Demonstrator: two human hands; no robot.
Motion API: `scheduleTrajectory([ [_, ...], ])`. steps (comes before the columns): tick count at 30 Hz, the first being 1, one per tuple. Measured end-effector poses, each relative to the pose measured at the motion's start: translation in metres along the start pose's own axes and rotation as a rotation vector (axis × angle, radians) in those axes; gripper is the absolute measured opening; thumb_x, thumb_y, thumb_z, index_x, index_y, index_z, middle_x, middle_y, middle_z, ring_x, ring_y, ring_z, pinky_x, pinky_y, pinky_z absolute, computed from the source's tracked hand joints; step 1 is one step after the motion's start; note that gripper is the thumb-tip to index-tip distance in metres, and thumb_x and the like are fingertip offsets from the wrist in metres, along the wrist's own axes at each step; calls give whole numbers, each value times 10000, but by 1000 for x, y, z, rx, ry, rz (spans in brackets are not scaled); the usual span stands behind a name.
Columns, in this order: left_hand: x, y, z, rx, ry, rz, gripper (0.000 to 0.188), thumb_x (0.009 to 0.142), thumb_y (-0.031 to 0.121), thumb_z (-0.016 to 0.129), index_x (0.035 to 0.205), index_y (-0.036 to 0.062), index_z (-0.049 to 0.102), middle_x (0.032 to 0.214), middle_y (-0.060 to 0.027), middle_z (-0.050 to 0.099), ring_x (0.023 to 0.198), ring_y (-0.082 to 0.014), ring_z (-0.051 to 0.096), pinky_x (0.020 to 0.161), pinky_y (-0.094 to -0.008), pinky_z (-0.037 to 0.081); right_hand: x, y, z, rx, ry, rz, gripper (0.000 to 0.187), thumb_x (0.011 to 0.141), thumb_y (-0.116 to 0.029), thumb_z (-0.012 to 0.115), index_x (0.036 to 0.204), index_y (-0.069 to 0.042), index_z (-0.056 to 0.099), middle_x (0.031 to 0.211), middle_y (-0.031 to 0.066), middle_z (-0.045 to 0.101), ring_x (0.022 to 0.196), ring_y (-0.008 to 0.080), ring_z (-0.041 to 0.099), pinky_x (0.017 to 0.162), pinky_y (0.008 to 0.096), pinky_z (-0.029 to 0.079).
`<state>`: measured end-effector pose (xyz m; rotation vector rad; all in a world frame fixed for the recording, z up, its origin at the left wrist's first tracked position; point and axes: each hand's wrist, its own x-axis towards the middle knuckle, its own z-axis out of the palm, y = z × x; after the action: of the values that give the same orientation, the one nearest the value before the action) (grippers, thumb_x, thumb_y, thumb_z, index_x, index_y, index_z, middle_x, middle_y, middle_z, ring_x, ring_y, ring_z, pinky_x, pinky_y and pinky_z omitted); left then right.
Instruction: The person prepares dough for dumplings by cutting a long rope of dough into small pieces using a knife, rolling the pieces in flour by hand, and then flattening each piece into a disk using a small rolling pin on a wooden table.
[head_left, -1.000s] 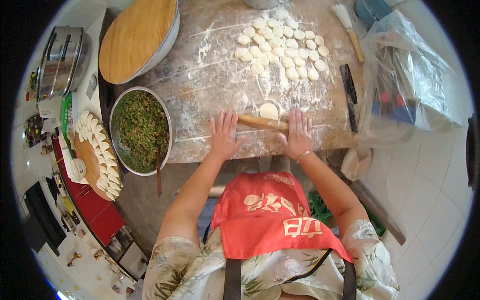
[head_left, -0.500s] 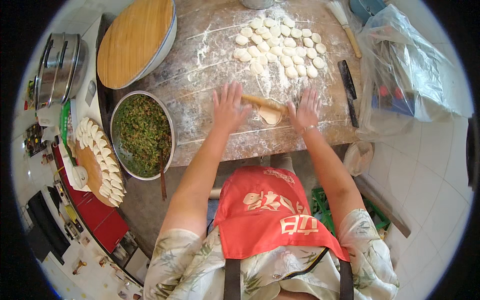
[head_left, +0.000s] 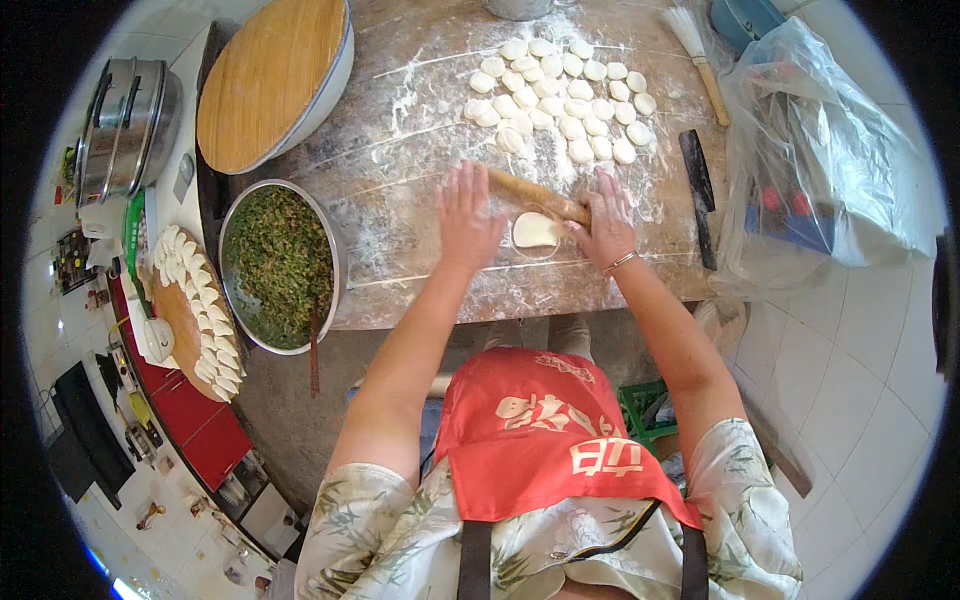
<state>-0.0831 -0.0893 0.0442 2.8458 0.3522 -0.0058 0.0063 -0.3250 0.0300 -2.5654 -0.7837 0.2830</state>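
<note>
A wooden rolling pin lies slantwise across the floured board between my hands, just beyond a small flattened dough wrapper. My left hand lies with its fingers stretched out at the pin's left end. At the right end, my right hand rests over the pin with its fingers extended. Its thumb reaches down beside the wrapper's right edge; whether it touches the dough, I cannot tell. Beyond the pin, several small pressed dough rounds are spread over the flour.
A metal bowl of green filling stands at the left, near a round board of shaped dumplings. A wooden lid covers a large basin at the back left. To the right lie a black knife, a brush and a plastic bag.
The rolling pin has come off the dough wrapper and now lies on its far side. My right thumb has moved in beside the wrapper. My left hand has shifted slightly right.
</note>
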Motion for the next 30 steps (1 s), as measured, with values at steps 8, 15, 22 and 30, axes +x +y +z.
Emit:
scheduleTrajectory([
  [8,-75,95,34,-171,-264,187,811,854,468,576,1467,40,259,1535,-140,250,1436,-287,187,1155,-515,112,-1,0,-29,292,-39,303,400,849,-211,629,1150,0,470,1481,270,262,1316,453,326,1034,458,363],
  [15,6,16,23,65,-7,-248,768,919,459,506,1494,50,201,1556,-190,158,1451,-284,139,1177,-472,42,-24,64,-34,392,231,122,414,860,-142,640,1169,64,455,1401,298,367,1236,404,444,977,423,400],
  [22,60,60,36,-96,4,-157,749,900,442,539,1445,-10,296,1517,-204,261,1416,-352,213,1161,-468,133,-29,66,-53,485,95,212,432,899,-176,636,1206,76,465,1312,229,480,1049,280,560,899,340,459],
  [30,-79,132,40,-142,-243,-27,862,859,465,576,1490,31,181,1565,-158,146,1449,-339,106,1162,-508,69,-42,58,-59,346,-17,98,436,854,-150,628,1215,54,492,1360,249,449,1199,416,477,983,430,418],
])
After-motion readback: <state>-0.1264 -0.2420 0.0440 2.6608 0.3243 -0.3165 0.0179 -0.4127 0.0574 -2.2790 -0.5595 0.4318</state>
